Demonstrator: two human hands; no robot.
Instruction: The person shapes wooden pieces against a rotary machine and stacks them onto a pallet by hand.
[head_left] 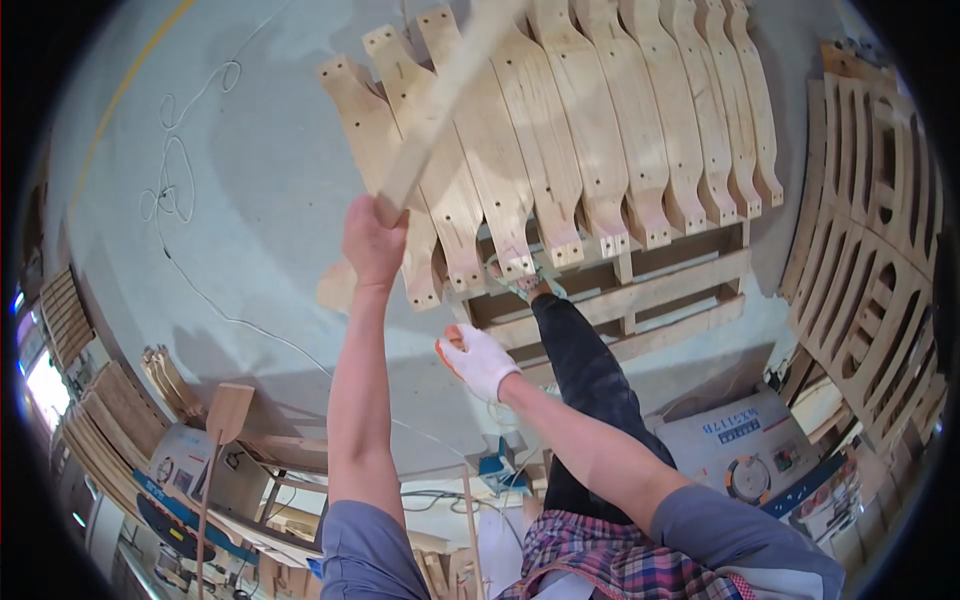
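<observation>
My left hand [375, 242], which is bare, is wrapped round a long pale wooden slat [440, 115]. The slat slants up and away over a row of wooden pieces and leaves the view at the top. Beside my left wrist shows a rounded wooden end [336, 285]; I cannot tell whether it belongs to the slat. My right hand [478, 362] wears a white glove with orange on the fingers. It hangs lower, fingers curled in, with no object visible in it. Ahead lie several curved wooden pieces [548, 130] with drilled holes, side by side.
The curved pieces rest on a wooden pallet [690, 300], near my foot [528, 282]. A thin cable [225, 315] runs along the floor at left. Machines stand behind at right [735, 450] and left [185, 465]. Slotted wooden panels [870, 290] are at far right.
</observation>
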